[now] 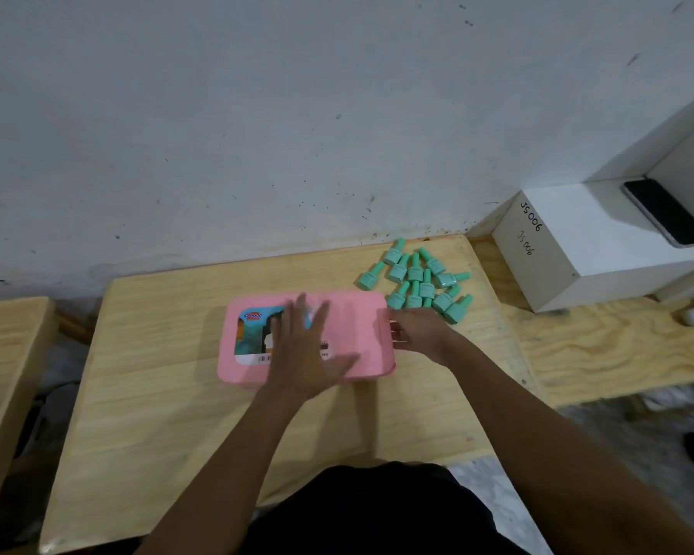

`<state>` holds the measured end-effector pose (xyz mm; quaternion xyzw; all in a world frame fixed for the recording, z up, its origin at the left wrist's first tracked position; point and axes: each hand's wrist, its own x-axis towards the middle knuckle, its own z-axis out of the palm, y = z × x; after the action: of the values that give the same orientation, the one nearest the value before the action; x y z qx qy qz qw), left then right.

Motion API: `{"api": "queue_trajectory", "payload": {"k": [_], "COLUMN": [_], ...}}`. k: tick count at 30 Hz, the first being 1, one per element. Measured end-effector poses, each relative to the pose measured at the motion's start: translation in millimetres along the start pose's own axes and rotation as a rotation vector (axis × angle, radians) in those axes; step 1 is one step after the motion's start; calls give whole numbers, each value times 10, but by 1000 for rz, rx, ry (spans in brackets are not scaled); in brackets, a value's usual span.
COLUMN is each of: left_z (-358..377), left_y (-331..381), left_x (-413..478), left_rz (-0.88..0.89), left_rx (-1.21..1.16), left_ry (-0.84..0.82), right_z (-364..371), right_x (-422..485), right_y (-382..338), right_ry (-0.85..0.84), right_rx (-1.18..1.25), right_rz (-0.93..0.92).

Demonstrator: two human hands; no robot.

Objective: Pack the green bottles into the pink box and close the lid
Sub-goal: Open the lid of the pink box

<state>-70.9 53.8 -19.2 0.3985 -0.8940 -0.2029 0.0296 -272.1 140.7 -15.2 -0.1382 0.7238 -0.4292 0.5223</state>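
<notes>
A pink box (353, 326) with a colourful label on its lid lies shut in the middle of a small wooden table (177, 414). My left hand (309, 354) rests flat on the lid, fingers spread. My right hand (417, 330) is at the box's right edge, its fingers curled against the side of the lid. Several green bottles (417, 282) lie in a loose cluster on the table just beyond and right of the box, close to my right hand.
A white box (569, 254) marked "JS 006" stands at the right on a lower wooden surface (617, 346), with a dark phone (666, 212) on top. A white wall runs behind. Another wooden table (5, 354) sits at the left.
</notes>
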Motion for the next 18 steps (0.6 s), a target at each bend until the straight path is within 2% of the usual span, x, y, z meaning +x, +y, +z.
{"api": "queue_trajectory", "payload": {"k": [2,4,9,18], "left_z": [148,259,298,151], "left_y": [256,396,491,561], "left_x": [-32,-13,73,160], "left_rz": [213,268,224,154], "left_rx": [76,119,114,-49], "left_ry": [-154,-218,-173,-237], "right_z": [-66,-98,-84,-50], "right_x": [-91,-160,-208,-263], "right_y": [98,204,433,514], "right_ry": [-65,-95,-124,-149], "right_rx": [144,191,248,314], "right_rz": [21,33,21,3]}}
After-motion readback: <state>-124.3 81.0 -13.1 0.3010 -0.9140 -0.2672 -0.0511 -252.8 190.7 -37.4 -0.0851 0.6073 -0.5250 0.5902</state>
